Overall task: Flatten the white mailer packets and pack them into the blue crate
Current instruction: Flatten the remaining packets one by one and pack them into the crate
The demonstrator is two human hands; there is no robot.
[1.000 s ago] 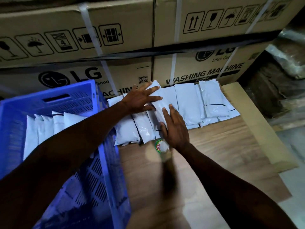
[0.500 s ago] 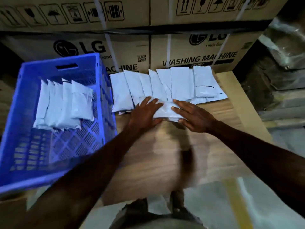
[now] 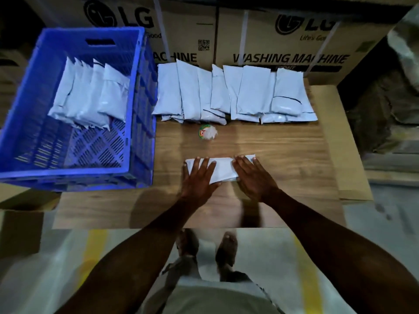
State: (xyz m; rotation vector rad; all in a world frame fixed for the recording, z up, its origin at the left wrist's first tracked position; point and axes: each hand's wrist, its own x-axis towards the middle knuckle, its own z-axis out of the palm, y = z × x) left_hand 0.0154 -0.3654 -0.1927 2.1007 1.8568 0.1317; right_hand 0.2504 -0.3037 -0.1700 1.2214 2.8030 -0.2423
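One white mailer packet point(image 3: 223, 169) lies crosswise on the counter point(image 3: 283, 143), near the blue crate point(image 3: 140, 109). Left hand point(image 3: 199, 177) and right hand point(image 3: 252, 175) press it, fingers straight, grasping nothing. Even outward strokes should best expel trapped air.

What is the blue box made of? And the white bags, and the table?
The blue crate looks like hard moulded plastic, with slotted lattice walls. The white mailer packets look like thin glossy plastic film; they shine and crinkle. The table looks like wood, or a wood-grain coating.

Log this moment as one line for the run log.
stage: flattening | left hand and right hand: flat on mailer packet | table | blue crate: partly packed
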